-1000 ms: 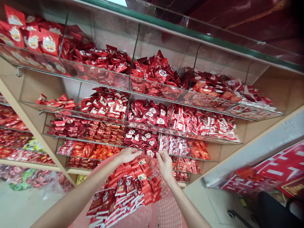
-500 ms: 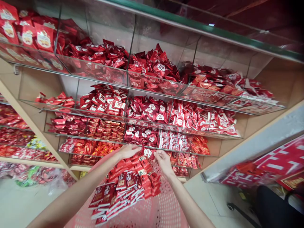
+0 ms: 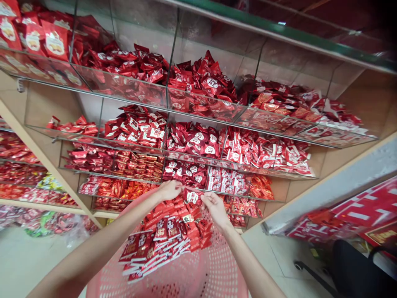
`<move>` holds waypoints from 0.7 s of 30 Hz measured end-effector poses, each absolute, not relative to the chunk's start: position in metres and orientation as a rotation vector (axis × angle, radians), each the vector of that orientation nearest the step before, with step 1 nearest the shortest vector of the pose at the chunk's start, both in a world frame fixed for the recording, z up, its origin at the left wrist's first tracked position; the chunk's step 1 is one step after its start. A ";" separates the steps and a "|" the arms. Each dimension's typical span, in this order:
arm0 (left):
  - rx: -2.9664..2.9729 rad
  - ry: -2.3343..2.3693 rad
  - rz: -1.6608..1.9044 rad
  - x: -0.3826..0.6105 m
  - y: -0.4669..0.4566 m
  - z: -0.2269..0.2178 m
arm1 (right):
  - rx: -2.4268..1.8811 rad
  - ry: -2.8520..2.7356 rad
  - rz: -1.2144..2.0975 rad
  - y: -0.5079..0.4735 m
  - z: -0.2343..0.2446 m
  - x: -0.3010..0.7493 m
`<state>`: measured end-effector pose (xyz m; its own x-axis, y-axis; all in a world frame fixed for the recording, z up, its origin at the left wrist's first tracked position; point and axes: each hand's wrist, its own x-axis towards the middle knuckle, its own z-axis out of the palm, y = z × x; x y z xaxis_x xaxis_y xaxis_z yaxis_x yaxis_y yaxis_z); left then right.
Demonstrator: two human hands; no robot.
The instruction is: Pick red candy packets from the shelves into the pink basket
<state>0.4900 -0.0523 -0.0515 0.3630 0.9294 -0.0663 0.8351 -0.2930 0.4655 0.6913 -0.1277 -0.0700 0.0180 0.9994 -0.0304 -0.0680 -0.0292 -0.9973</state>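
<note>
A small red snack packet (image 3: 192, 197) with a white oval label is stretched between my two hands, above the far rim of a pink plastic basket (image 3: 214, 265). My right hand (image 3: 214, 207) pinches its right edge between thumb and fingers. At its upper left corner, my left hand (image 3: 170, 191) is closed, the fingertips partly hidden. Beneath, several rows of red packets (image 3: 170, 227) lie in the basket, some dark red with white ends toward me.
A shelf unit ahead has clear-fronted bins with piles of red packets (image 3: 211, 85). A green-edged glass shelf (image 3: 279, 35) crosses above. Bagged goods (image 3: 46, 223) lie on the floor at left. A black chair (image 3: 350, 265) and red-and-white boxes (image 3: 366, 203) are at right.
Both hands stay at the packet over the basket's far rim. The left hand has risen slightly, and the view has shifted a little.
</note>
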 end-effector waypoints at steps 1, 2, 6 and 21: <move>2.226 1.533 0.303 0.490 -0.050 -0.051 | -1.186 -1.136 1.254 -0.128 -0.068 0.692; 2.241 1.525 0.303 0.490 -0.048 -0.050 | -1.182 -1.145 1.260 -0.129 -0.065 0.692; 2.270 1.453 0.361 0.490 -0.036 -0.041 | -1.176 -1.184 1.293 -0.136 -0.049 0.696; 2.214 1.410 0.495 0.478 -0.020 -0.048 | -1.596 -1.592 1.701 -0.186 -0.065 0.730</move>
<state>0.4782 -0.0202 -0.0479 0.4082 0.9115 0.0508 0.7434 -0.3642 0.5610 0.7300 -0.1857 -0.0646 -0.3272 0.8092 -0.4880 0.4330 -0.3306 -0.8386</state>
